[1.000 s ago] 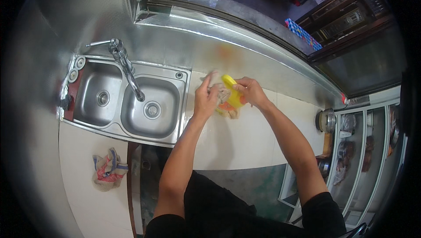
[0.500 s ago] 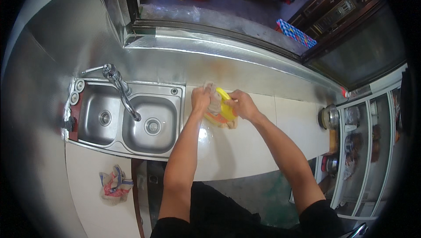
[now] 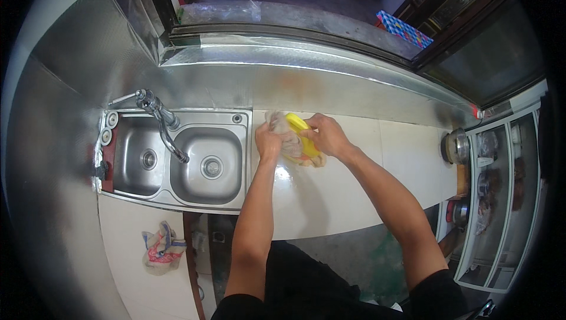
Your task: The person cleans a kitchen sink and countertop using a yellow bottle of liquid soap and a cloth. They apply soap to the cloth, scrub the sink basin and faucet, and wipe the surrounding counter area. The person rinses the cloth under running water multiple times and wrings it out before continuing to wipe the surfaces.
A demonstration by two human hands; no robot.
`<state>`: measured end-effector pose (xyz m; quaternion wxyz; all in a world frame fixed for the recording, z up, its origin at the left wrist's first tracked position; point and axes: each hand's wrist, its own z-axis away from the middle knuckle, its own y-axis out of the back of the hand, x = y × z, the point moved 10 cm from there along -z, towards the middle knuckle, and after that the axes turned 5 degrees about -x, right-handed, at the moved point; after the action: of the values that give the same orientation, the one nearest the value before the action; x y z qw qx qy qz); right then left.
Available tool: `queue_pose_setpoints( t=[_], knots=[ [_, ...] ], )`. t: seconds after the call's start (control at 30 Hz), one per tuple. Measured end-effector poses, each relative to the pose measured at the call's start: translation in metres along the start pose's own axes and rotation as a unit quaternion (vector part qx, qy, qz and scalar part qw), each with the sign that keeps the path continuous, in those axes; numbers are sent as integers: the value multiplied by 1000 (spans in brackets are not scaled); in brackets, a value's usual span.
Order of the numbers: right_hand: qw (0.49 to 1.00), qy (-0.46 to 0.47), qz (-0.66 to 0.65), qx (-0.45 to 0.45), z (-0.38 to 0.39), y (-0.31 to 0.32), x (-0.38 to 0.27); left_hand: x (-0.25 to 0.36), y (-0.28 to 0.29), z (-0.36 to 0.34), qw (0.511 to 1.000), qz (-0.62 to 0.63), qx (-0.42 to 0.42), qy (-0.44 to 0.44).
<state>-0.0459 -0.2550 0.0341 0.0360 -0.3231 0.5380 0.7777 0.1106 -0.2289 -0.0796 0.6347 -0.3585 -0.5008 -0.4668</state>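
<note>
Over the pale countertop (image 3: pixel 348 190), to the right of the sink, my left hand (image 3: pixel 269 144) is closed on a bunched greyish-beige cloth (image 3: pixel 285 133). Beside it my right hand (image 3: pixel 328 136) grips a bright yellow, smooth, curved plastic-looking item (image 3: pixel 298 122) by its right side. The cloth lies against that item's left side, and my fingers hide part of both, so its exact kind does not show. A yellowish-orange fabric edge (image 3: pixel 318 160) sticks out below the yellow item.
Left of my arms is a steel double-bowl sink (image 3: pixel 206 196) with a chrome faucet (image 3: pixel 159 112). A crumpled red-and-beige cloth (image 3: pixel 164 249) lies on the near-left counter. At the far right stand a lidded pot (image 3: pixel 456 146) and a shelf rack (image 3: pixel 492 202). A window frame (image 3: pixel 306 43) runs behind.
The view has shifted slightly. My hands still hold the cloth and the yellow item together at about the same spot; the cloth now bulges more to the left over my left hand.
</note>
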Motion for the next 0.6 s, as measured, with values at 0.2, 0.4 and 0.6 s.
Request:
queue_pose_setpoints(
  t=[0.2, 0.4, 0.6],
  knots=[
    [1000, 25, 3, 3, 1, -2, -1, -41, 19, 20, 952, -270, 77, -124],
    [1000, -13, -7, -26, 0, -3, 6, 36, 1, 32, 959, -69, 74, -264],
    [999, -16, -35, -16, -8, 5, 5, -16, -12, -15, 993, 92, -76, -8]
  ],
)
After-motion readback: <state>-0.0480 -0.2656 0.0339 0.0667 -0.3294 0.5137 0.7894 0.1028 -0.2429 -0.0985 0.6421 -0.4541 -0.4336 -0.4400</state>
